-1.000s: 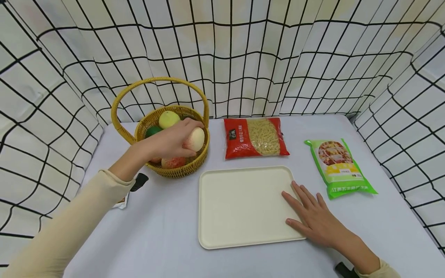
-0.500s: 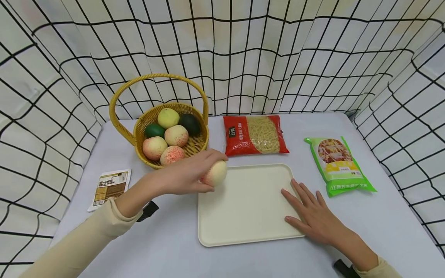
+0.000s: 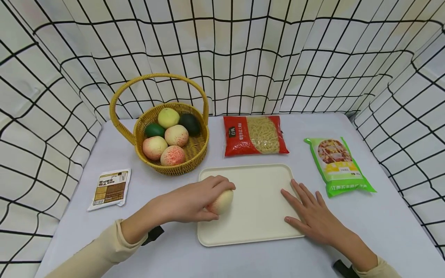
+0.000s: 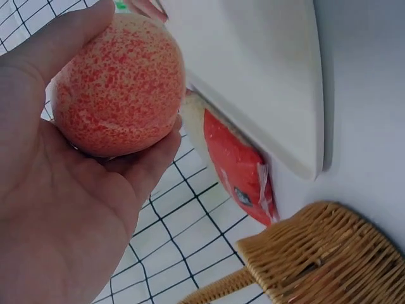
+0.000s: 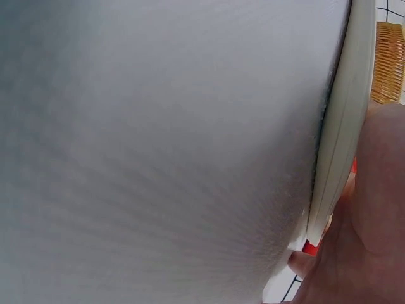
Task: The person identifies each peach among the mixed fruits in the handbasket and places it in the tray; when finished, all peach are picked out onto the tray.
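In the head view my left hand (image 3: 196, 200) grips a pale peach (image 3: 222, 202) over the left part of a cream tray (image 3: 257, 208). Seen from the left wrist, the same peach (image 4: 123, 85) shows red speckles, with the thumb and fingers curled round it. Whether it touches the tray is hidden. My right hand (image 3: 311, 218) lies with fingers spread on the tray's right edge, thumb apart. Behind and to the left stands a yellow wicker basket (image 3: 180, 168) with a tall handle. It holds several fruits, among them a speckled peach (image 3: 172, 155) and a yellow-green fruit (image 3: 168, 117).
A red bag of pasta (image 3: 256, 136) lies behind the tray. To the right is a green food packet (image 3: 340, 166); a brown-and-white packet (image 3: 109, 189) lies at the left. Black netting (image 3: 243, 65) stands round the back and sides of the white table.
My left hand has lifted the peach out of the basket and carried it right and toward me, over the tray. The right hand has stayed on the tray's edge.
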`<state>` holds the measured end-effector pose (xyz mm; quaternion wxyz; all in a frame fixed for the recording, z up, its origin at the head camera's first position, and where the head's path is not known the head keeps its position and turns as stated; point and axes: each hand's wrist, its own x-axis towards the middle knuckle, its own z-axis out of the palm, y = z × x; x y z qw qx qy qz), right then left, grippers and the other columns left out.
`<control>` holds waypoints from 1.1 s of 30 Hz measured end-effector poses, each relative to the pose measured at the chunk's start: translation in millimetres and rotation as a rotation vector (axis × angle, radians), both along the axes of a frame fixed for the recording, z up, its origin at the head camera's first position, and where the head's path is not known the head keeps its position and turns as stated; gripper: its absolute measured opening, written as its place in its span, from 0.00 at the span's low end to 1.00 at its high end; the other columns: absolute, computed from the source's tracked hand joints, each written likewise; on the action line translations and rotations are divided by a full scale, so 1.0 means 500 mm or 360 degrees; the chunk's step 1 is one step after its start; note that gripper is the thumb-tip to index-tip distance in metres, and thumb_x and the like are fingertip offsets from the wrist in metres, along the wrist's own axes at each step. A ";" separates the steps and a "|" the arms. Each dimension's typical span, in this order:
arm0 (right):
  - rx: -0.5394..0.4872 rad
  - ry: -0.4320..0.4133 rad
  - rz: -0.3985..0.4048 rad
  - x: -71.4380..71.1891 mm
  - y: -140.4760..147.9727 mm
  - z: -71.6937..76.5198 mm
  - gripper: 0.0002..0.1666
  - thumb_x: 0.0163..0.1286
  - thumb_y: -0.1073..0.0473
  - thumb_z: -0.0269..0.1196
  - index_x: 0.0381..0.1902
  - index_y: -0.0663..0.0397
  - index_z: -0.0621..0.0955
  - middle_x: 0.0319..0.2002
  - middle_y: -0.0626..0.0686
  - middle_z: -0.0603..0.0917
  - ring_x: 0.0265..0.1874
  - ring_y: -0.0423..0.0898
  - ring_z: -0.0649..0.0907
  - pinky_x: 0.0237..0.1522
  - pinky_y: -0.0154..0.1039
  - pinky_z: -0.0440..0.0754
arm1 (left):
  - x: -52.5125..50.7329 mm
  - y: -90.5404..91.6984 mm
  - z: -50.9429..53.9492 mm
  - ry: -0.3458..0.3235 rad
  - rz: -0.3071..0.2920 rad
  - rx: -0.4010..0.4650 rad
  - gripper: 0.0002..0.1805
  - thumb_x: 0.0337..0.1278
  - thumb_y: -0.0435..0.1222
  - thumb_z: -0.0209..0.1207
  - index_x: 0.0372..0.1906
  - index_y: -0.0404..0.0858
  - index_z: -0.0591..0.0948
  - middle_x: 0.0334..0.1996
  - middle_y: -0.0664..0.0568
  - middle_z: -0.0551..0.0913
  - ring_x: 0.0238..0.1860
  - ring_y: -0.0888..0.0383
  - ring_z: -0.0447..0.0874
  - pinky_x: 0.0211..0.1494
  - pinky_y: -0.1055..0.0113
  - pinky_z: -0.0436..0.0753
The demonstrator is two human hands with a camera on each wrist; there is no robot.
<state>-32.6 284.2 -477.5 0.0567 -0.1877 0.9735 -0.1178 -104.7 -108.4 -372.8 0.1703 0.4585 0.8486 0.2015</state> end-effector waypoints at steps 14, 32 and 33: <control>-0.0004 -0.0002 -0.0014 0.001 -0.002 0.001 0.46 0.76 0.33 0.60 0.85 0.30 0.59 0.88 0.56 0.50 0.84 0.65 0.56 0.73 0.82 0.55 | 0.037 0.010 -0.059 -0.0103 -0.0092 -0.0101 0.37 0.62 0.37 0.73 0.74 0.47 0.70 0.64 0.56 0.75 0.57 0.62 0.73 0.57 0.72 0.78; 0.0024 -0.0011 -0.0015 0.001 -0.003 0.005 0.45 0.76 0.33 0.60 0.85 0.30 0.59 0.88 0.56 0.50 0.85 0.65 0.56 0.73 0.82 0.55 | 0.042 0.009 -0.074 -0.0081 -0.0041 -0.0107 0.41 0.60 0.38 0.74 0.76 0.51 0.68 0.77 0.48 0.69 0.73 0.53 0.72 0.75 0.54 0.76; 0.0020 -0.0009 -0.0013 0.001 -0.003 0.005 0.45 0.77 0.33 0.60 0.85 0.30 0.59 0.88 0.56 0.50 0.85 0.65 0.56 0.73 0.82 0.55 | 0.042 0.010 -0.075 -0.0070 -0.0038 -0.0114 0.41 0.59 0.39 0.74 0.76 0.51 0.68 0.78 0.47 0.68 0.75 0.51 0.70 0.77 0.52 0.75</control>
